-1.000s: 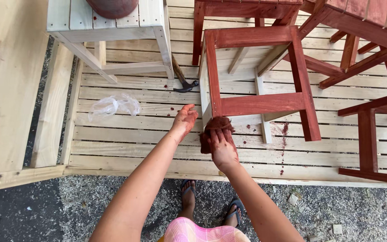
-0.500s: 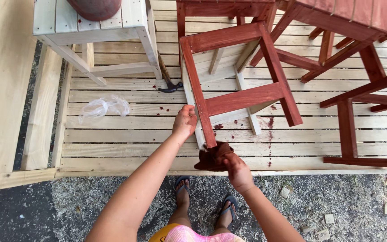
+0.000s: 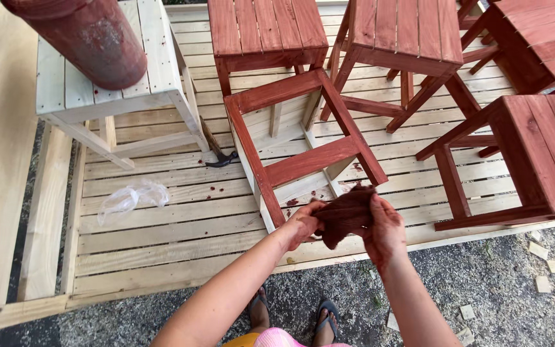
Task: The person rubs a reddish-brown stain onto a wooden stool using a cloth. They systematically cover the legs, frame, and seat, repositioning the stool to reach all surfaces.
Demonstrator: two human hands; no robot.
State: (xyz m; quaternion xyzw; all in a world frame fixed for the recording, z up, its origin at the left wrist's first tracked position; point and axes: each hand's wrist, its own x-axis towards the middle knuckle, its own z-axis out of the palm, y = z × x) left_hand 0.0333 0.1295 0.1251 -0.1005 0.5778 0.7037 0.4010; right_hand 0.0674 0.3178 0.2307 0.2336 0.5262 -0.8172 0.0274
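Stain-soaked dark brown rag [image 3: 345,215]: held between both hands, low centre of view, above the front edge of the slatted wooden platform [image 3: 181,225]. Left hand [image 3: 304,223] closed on the rag's left end, fingers curled, skin stained red-brown. Right hand [image 3: 385,226] grips the rag's right side, palm toward it, likewise stained. Rag hangs bunched between them.

At 12 o'clock from the rag: tipped-over stool [image 3: 300,144], lying on its side, frame stained red, inner slats bare pale wood; its near leg is just beside the left hand. At 10 o'clock from that stool: hammer [image 3: 216,153] on the platform, head near the leg of an unstained pale stool [image 3: 107,90]. On that stool's seat stands a red-stained cylindrical container [image 3: 88,35].

At 9 o'clock from the rag: crumpled clear plastic bag [image 3: 130,198] on the slats, well apart. At 1 to 3 o'clock: several upright red-stained stools [image 3: 541,148]. Red drips spot the slats near the tipped stool. Gravel ground [image 3: 496,283] at 6 o'clock; feet in sandals [image 3: 325,315] visible there.
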